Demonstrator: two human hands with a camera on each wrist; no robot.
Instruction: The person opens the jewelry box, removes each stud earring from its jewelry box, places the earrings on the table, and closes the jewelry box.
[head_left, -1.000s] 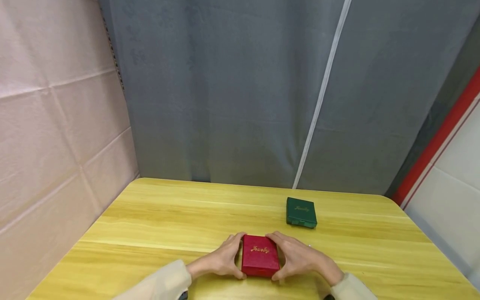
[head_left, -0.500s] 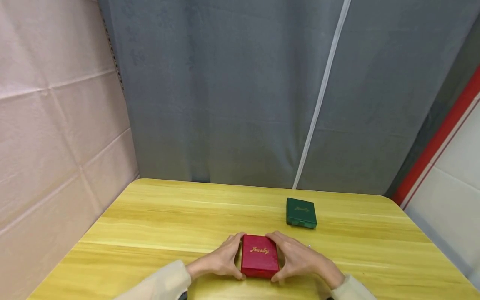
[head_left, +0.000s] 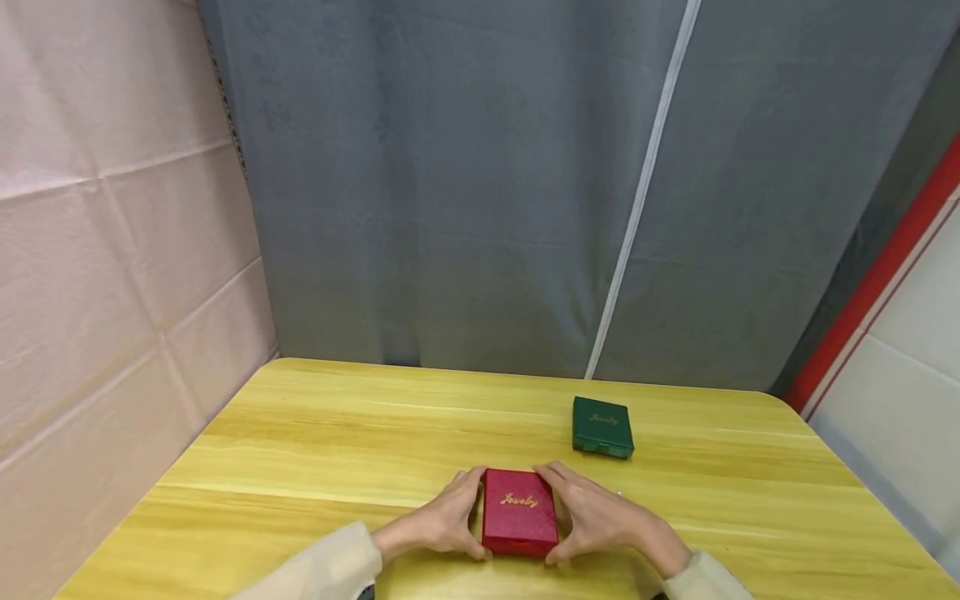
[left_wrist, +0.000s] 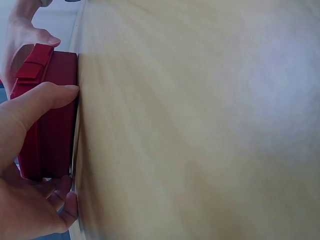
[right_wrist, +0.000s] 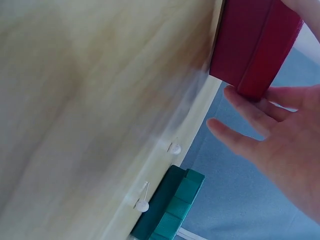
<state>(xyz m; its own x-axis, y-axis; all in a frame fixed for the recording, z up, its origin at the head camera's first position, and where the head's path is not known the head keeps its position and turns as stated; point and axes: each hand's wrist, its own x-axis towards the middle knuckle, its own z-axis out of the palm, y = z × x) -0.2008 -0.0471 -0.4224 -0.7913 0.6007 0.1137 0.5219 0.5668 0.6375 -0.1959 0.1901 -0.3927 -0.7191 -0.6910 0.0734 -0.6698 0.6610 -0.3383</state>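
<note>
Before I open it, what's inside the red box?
Can't tell: the red box is closed, so any contents are covered. Visible: gold lettering on top, left hand and right hand holding its sides.

Grey curtain behind yellow table

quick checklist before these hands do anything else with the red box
1. Grip: ok. The left hand and right hand hold opposite sides of the red jewelry box, thumbs at the front.
2. Red lid shut: ok, no gap shows.
3. Red box contents: cannot tell; the lid hides the inside.
4. Green jewelry box clear of the hands: ok. It lies closed, farther back and to the right, touching neither hand.
5. Loose small pieces out of the way: not ok, I'd say. Two white-headed studs lie on the table between the right hand and the green box.
</note>
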